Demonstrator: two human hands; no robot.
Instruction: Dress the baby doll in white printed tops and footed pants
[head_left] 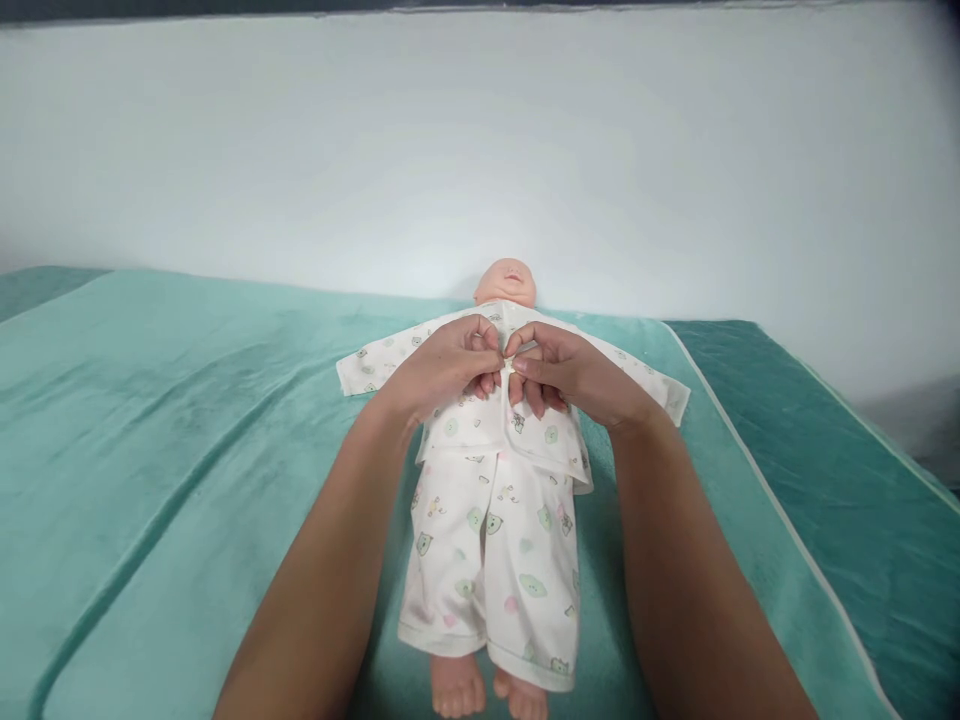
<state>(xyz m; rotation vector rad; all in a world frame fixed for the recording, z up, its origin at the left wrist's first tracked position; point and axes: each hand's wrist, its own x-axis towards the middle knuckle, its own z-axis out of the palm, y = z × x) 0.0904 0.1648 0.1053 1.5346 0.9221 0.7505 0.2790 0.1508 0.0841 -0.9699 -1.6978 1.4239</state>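
A baby doll (506, 283) lies on its back, feet toward me and head by the wall. It wears a white printed pajama top (465, 425) and matching pants (525, 560). At the middle of the chest, my left hand (457, 360) pinches one front edge of the top. My right hand (562, 370) pinches the other edge right beside it, thumb and forefinger together. A small pale spot, perhaps a button, shows between the fingertips; the fingers partly cover it. Both sleeves spread outward, and the doll's bare feet (457, 685) stick out below the pants.
A light green towel-like sheet (187, 430) with a few creases lies under the doll. Darker green cloth (840, 480) extends beyond its white edge on the right. A pale wall (300, 150) rises directly behind the doll's head.
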